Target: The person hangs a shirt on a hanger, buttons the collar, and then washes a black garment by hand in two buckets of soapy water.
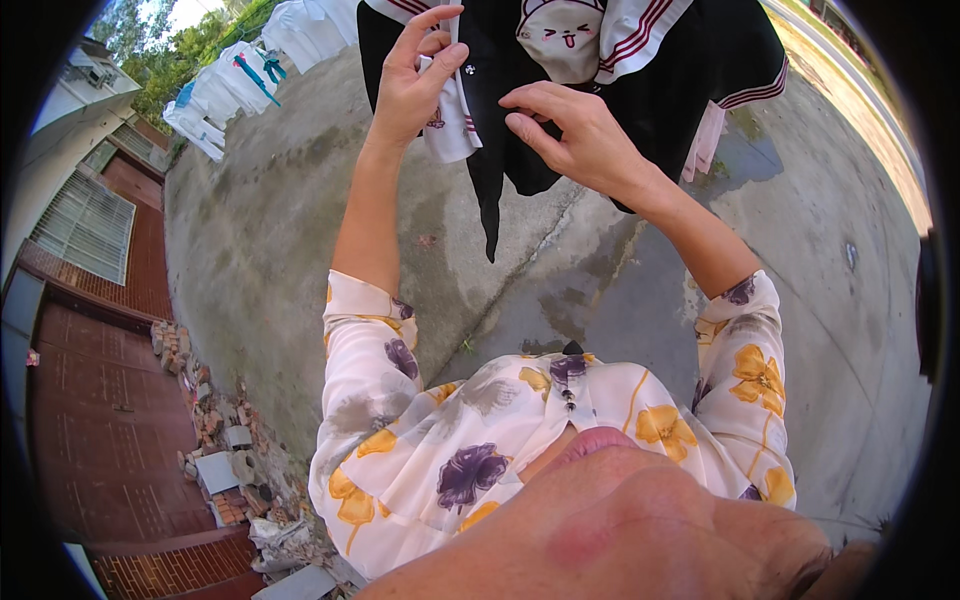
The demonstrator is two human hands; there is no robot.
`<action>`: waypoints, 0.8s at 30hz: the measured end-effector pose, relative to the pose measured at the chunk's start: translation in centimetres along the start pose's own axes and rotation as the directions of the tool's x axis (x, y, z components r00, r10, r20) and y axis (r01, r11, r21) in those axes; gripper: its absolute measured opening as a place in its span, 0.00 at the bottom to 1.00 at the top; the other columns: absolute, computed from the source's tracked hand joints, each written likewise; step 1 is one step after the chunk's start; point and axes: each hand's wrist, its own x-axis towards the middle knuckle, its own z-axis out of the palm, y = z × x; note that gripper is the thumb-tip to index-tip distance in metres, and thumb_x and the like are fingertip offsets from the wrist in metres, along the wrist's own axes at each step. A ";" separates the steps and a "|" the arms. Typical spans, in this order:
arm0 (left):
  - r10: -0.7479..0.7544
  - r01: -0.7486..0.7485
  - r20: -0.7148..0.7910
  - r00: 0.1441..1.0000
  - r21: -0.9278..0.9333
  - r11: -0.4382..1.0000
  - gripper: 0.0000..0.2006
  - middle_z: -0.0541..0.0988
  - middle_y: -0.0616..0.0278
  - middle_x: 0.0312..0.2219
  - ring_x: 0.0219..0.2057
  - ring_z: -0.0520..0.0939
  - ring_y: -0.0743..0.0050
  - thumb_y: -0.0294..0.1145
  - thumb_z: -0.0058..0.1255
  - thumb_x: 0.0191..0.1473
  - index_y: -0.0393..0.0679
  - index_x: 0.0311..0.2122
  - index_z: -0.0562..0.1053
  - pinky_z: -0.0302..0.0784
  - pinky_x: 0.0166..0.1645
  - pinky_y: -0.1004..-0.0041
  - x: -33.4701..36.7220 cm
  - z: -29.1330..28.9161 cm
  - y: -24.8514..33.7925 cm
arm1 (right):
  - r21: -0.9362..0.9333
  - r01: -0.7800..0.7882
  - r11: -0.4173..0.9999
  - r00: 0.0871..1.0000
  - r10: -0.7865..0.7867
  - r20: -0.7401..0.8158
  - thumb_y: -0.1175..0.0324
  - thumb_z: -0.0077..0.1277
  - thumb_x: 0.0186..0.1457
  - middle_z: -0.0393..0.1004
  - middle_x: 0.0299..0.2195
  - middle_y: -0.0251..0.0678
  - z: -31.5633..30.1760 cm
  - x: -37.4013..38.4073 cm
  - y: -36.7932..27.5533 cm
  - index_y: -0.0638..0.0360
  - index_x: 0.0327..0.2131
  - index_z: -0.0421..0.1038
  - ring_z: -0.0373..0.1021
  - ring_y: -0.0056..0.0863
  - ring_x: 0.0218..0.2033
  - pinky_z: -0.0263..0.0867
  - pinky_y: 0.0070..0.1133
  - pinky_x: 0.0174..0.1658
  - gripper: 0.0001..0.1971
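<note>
A black and white sailor-style garment (pixel 650 130) with dark red stripes hangs in front of me at the top, cut off by the upper edge. On it shows a white cartoon-face patch (pixel 560 40). My left hand (pixel 420 80) pinches a white striped strip (pixel 455 125) of the garment between thumb and fingers. Just right of that, my right hand (pixel 580 135) is in front of the black cloth, fingers bent and a gap between thumb and forefinger. No cloth is visible in that gap. A black pointed end (pixel 486 205) dangles below the hands.
More white clothes (pixel 225 90) hang at the far left, some with teal ties (pixel 262 75). Light pink cloth (pixel 703 140) hangs beside the garment. Bricks and rubble (pixel 225 450) line the building with dark red doors (pixel 110 400). Wet patches mark the concrete ground (pixel 560 290).
</note>
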 end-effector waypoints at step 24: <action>-0.402 0.392 -0.031 0.915 -0.167 0.905 0.14 0.81 0.68 0.33 0.33 0.81 0.85 0.38 0.55 0.63 0.37 0.46 0.77 0.79 0.36 0.81 -6.4 2.3 -1.4 | 0.680 -0.573 0.457 0.777 0.567 0.274 0.61 0.58 0.61 0.78 0.34 0.27 0.2 -3.2 0.7 0.62 0.45 0.77 0.71 0.12 0.35 0.66 0.14 0.42 0.15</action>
